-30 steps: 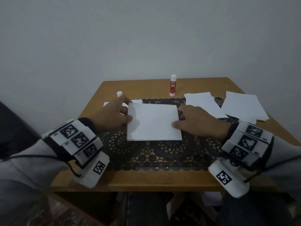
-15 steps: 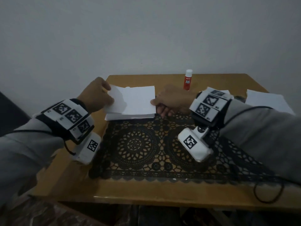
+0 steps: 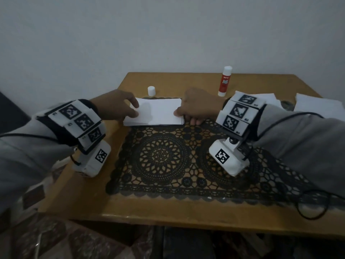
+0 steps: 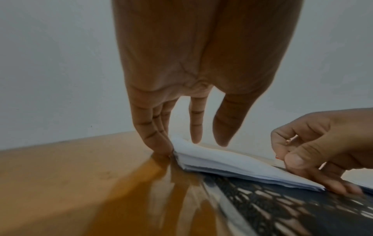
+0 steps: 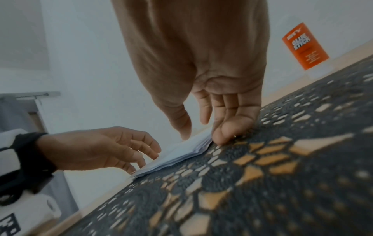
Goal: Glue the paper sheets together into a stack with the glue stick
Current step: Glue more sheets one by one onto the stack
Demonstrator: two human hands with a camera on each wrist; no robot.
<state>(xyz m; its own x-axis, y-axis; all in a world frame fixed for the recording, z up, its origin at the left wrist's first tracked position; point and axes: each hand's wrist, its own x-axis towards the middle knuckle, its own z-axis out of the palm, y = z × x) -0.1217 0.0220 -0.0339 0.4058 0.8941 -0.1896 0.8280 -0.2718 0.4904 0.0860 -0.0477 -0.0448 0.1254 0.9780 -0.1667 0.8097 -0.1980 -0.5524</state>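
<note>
A stack of white paper sheets (image 3: 155, 114) lies at the far edge of the black lace mat (image 3: 168, 161). My left hand (image 3: 135, 109) touches the stack's left edge with straight fingers (image 4: 159, 143), and the top sheet curls up slightly there. At the right edge, my right hand (image 3: 182, 116) pinches the stack (image 5: 181, 151), thumb on top and fingers (image 5: 224, 134) curled against the mat. The red and white glue stick (image 3: 224, 81) stands uncapped behind the right hand. Its white cap (image 3: 151, 90) stands behind the stack.
Loose white sheets (image 3: 317, 104) lie at the table's far right, partly hidden by my right wrist. The wooden table (image 3: 89, 193) stands against a plain wall. A black cable (image 3: 313, 208) loops off my right sleeve onto the table's near right.
The sheet that lay on the mat's middle was lifted and carried to the far left. It now lies flat on top of the stack, with both hands at its side edges.
</note>
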